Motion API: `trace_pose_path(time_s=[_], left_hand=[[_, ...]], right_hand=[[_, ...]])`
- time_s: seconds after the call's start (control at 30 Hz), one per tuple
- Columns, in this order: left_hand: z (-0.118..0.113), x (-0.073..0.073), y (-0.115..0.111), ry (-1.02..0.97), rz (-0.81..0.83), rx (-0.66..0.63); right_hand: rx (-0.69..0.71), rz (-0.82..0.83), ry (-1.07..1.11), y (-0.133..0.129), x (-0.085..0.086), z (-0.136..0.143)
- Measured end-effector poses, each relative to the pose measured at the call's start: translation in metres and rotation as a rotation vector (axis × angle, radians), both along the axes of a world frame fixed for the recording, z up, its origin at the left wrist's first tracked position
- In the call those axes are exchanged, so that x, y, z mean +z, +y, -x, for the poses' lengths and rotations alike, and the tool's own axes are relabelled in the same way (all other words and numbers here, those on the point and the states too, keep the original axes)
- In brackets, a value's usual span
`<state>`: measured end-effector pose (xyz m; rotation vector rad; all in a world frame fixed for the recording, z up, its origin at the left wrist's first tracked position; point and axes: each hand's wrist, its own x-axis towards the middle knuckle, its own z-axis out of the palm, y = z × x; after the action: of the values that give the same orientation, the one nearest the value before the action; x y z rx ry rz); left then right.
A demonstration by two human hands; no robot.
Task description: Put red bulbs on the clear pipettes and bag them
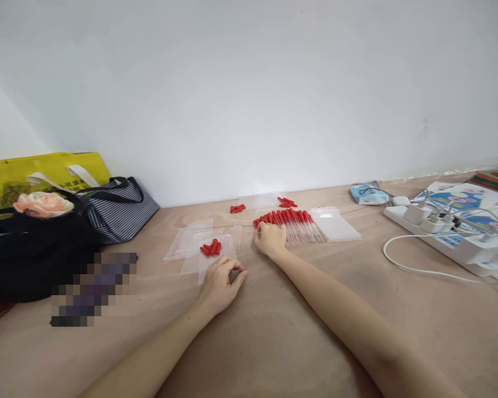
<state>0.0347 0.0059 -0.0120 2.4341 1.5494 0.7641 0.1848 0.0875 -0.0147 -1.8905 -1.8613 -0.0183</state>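
Observation:
My right hand point(270, 239) is at the left end of a row of thin clear sticks with red caps point(292, 216). Its fingers are bent closed around the end stick, whose shaft is hidden behind them. Palm down on the table, my left hand point(222, 284) has its thumb apart from its curled fingers and nothing seen between them. Just beyond it, loose red caps point(211, 247) lie on flat clear plastic bags point(186, 243). A few bare clear sticks point(235, 236) lie beside those caps.
Farther back are more red caps point(237, 209), with another pile point(287, 202) near clear sticks point(265, 201). A white plastic bag point(336, 224) lies right of the row. A power strip point(435, 235) with cables is on the right; a striped bag point(120, 210) and black bag point(37, 249) stand left.

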Motion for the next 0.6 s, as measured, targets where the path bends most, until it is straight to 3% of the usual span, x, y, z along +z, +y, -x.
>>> trace_pose_path(time_s=[0.17,0.27,0.37,0.6], left_hand=[[0.008,0.006,0.01,0.016,-0.118,0.054],[0.025,0.013,0.027,0.079,-0.209,0.188],[0.043,0.018,0.043,0.205,-0.176,0.34],[0.05,0.016,0.065,0.318,-0.031,0.275]], right_hand=[[0.071,-0.068,0.003,-0.003,0.001,0.002],[0.125,-0.083,-0.008,-0.005,0.004,0.009],[0.168,-0.051,0.014,-0.003,0.007,0.022],[0.163,0.075,0.058,0.005,0.011,0.062]])
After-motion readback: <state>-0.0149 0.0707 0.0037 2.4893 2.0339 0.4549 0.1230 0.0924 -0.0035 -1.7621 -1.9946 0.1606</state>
